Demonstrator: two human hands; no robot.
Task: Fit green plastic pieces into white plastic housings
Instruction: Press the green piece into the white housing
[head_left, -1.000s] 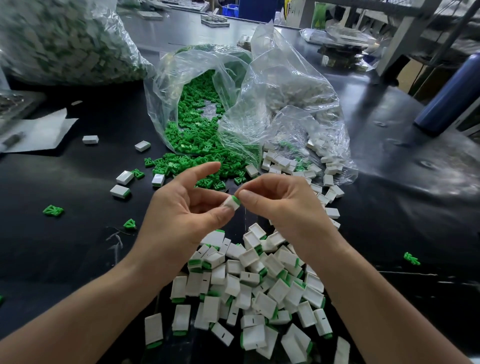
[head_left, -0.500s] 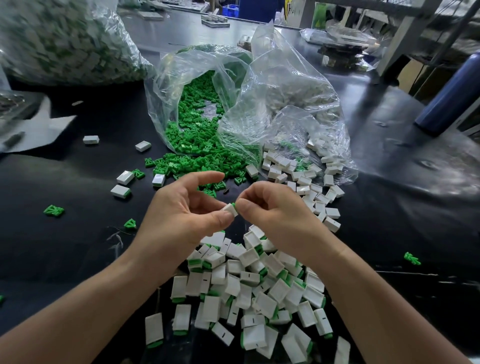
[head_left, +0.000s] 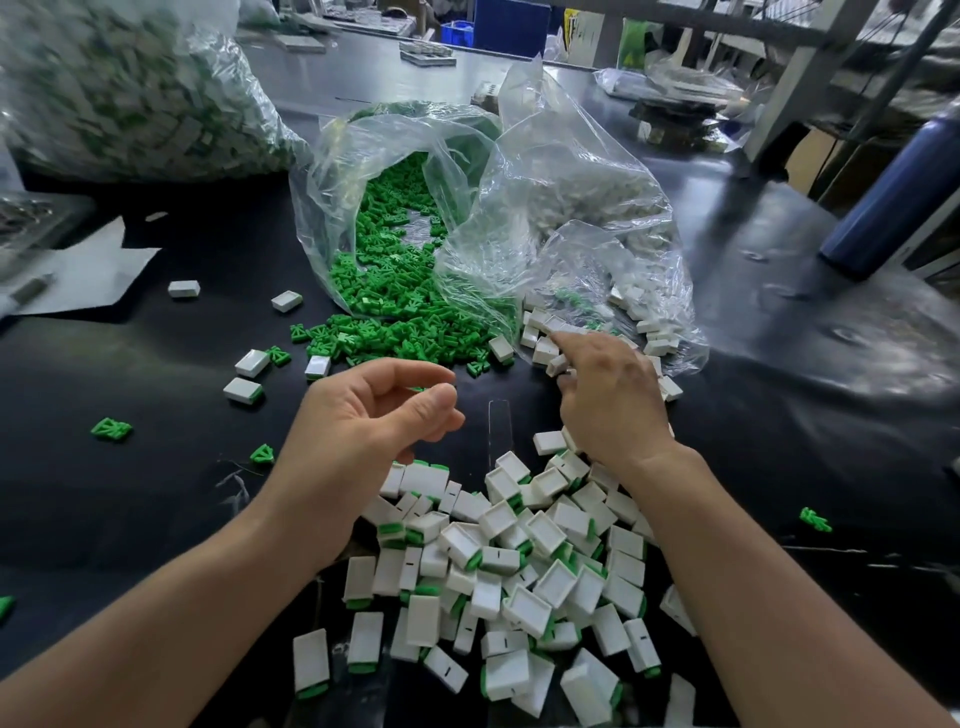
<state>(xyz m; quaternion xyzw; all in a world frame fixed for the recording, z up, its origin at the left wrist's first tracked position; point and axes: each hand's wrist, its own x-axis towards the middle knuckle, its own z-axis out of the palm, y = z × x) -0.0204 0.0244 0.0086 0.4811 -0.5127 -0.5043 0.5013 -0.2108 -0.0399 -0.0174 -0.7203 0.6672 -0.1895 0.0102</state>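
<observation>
Black workbench (head_left: 156, 519): my loose-fingered right hand (head_left: 608, 400) touches white housings (head_left: 543, 352) at one o'clock, needing to pinch one; left hand (head_left: 358, 431) curled, contents unclear.

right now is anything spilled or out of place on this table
Yes: loose green plastic pieces lie strayed on the black table, at far left and far right, away from the green heap spilling out of the clear plastic bag. Nothing looks damaged.

We judged place factory assembly workshop. We saw long black workbench (head_left: 156, 395), bulk clear bags of green pieces (head_left: 384, 244) and white housings (head_left: 571, 208), another stuffed bag (head_left: 130, 88), heap of fitted housings (head_left: 509, 561), metal racking (head_left: 795, 78), blue crate (head_left: 511, 26) behind.
</observation>
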